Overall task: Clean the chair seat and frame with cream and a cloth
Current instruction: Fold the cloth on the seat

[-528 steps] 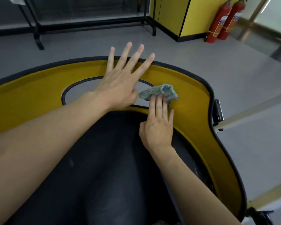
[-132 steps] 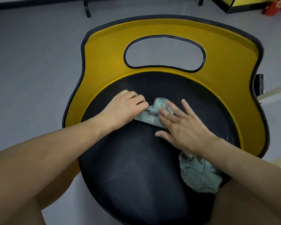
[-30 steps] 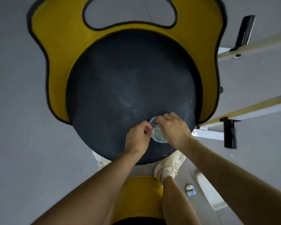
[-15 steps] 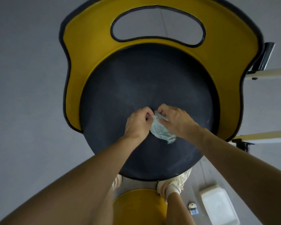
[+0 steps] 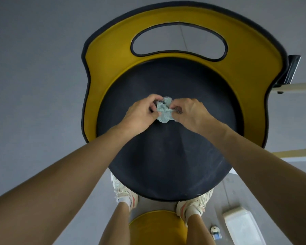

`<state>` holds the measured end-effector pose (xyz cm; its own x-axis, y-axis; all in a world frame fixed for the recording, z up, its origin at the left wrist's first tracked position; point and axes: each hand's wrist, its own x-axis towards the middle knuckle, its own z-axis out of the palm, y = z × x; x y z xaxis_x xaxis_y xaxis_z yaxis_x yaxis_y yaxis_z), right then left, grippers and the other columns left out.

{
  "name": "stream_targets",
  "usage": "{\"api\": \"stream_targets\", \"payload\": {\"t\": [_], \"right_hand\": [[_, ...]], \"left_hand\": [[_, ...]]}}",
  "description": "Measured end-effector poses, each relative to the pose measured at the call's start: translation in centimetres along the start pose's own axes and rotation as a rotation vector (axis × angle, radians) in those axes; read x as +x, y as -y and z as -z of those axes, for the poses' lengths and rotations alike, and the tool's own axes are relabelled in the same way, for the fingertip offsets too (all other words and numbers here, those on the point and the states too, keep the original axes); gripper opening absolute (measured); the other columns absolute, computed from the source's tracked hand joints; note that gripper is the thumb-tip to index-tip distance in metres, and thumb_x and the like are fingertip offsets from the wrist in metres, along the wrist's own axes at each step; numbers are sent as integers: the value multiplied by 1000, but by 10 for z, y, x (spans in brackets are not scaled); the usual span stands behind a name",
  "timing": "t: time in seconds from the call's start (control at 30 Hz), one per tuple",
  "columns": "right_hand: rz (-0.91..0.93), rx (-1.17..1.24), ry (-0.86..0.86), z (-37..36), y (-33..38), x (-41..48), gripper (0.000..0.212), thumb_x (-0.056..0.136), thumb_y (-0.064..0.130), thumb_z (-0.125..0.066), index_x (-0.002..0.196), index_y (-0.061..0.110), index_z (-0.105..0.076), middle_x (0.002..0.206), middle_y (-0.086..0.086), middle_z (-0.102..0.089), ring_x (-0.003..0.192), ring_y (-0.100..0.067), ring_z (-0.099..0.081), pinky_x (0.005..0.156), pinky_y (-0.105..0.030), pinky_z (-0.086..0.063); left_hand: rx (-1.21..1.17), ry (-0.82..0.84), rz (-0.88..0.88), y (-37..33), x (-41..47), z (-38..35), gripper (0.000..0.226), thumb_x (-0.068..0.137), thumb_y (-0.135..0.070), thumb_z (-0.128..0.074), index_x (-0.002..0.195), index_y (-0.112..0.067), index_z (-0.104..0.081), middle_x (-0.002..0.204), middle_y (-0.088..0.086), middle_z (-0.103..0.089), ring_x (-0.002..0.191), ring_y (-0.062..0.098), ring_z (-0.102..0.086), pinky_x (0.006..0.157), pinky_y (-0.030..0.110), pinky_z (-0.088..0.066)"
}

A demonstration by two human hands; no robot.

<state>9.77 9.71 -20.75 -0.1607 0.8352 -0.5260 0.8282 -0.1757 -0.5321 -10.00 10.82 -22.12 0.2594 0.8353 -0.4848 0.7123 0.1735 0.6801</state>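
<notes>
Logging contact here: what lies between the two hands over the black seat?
The bunched pale blue cloth, pinched from both sides by the left hand and the right hand, as the head view shows.

**Hidden and unclear around the seat**

Over the seat, the ends of the cloth vanish inside the curled, slightly blurred fingers of the left hand and right hand. The seat's front edge covers the toes of the shoes. Right of that edge, the picture's bottom cuts off a white tub. The small thing beside it is too small to tell.
</notes>
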Motion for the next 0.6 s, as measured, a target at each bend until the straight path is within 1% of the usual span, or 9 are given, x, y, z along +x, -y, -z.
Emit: {"api": "stream_targets", "payload": {"t": [0.07, 0.1, 0.17, 0.27, 0.33, 0.43, 0.5, 0.53, 0.6], "right_hand": [[82, -46, 55, -6, -1, -3, 26, 95, 23, -56, 117, 35, -66, 107, 7, -61, 101, -14, -55, 84, -26, -43], [98, -64, 77, -10, -1, -6, 29, 96, 23, -55, 119, 37, -65, 111, 7, -60, 103, -14, -54, 89, -27, -44], [84, -53, 86, -21, -5, -10, 29, 97, 25, -56, 122, 38, -64, 112, 7, -62, 103, -14, -55, 92, -29, -46], [35, -33, 32, -33, -13, -16, 22, 95, 30, -58, 115, 32, -66, 101, 7, -61, 97, -16, -57, 86, -32, -48], [9, -73, 9, -36, -18, -19, 17, 94, 29, -59, 109, 24, -66, 96, 5, -58, 97, -21, -56, 82, -33, -47], [25, -116, -13, -35, -19, -23, 22, 94, 22, -56, 114, 17, -62, 104, 1, -57, 102, -22, -52, 81, -33, -45], [42, -117, -34, -31, -17, -25, 23, 95, 17, -52, 117, 17, -57, 95, -2, -56, 91, -24, -52, 74, -32, -41], [59, -133, -70, -29, -17, -27, 23, 95, 14, -51, 117, 17, -56, 89, -4, -55, 85, -24, -51, 71, -33, -41], [141, -169, -241, -26, -20, -29, 22, 93, 8, -51, 112, 15, -60, 85, -4, -60, 81, -25, -51, 67, -37, -46]], "left_hand": [[-14, 49, 26, 3, 3, -3, 37, 100, -42, -56, 137, -47, -51, 93, -15, -63, 89, 6, -63, 81, 26, -50], [-13, 58, 44, 6, 5, -6, 36, 100, -44, -54, 137, -46, -52, 93, -13, -63, 89, 8, -64, 80, 26, -50], [7, 60, 76, 14, 7, -14, 23, 99, -41, -59, 122, -43, -63, 90, -9, -63, 88, 14, -65, 75, 28, -50], [4, -18, 115, 18, 5, -18, 2, 95, -38, -65, 95, -38, -67, 90, -8, -64, 85, 15, -64, 73, 32, -52], [68, -106, 99, 17, 3, -16, 6, 95, -40, -64, 90, -37, -66, 88, -9, -65, 82, 11, -62, 72, 31, -50], [129, -228, 66, 19, -1, -12, 8, 94, -42, -65, 87, -37, -66, 93, -12, -63, 85, 7, -60, 77, 28, -47], [118, -295, 112, 23, -2, -8, 11, 95, -41, -64, 91, -31, -67, 100, -11, -60, 90, 9, -59, 82, 29, -46], [105, -322, 155, 25, -2, -6, 14, 97, -41, -62, 93, -28, -67, 102, -9, -60, 92, 11, -59, 84, 31, -47], [32, -361, 252, 29, -2, 0, 18, 99, -39, -58, 96, -23, -65, 101, -6, -61, 94, 16, -60, 84, 34, -48]]}}
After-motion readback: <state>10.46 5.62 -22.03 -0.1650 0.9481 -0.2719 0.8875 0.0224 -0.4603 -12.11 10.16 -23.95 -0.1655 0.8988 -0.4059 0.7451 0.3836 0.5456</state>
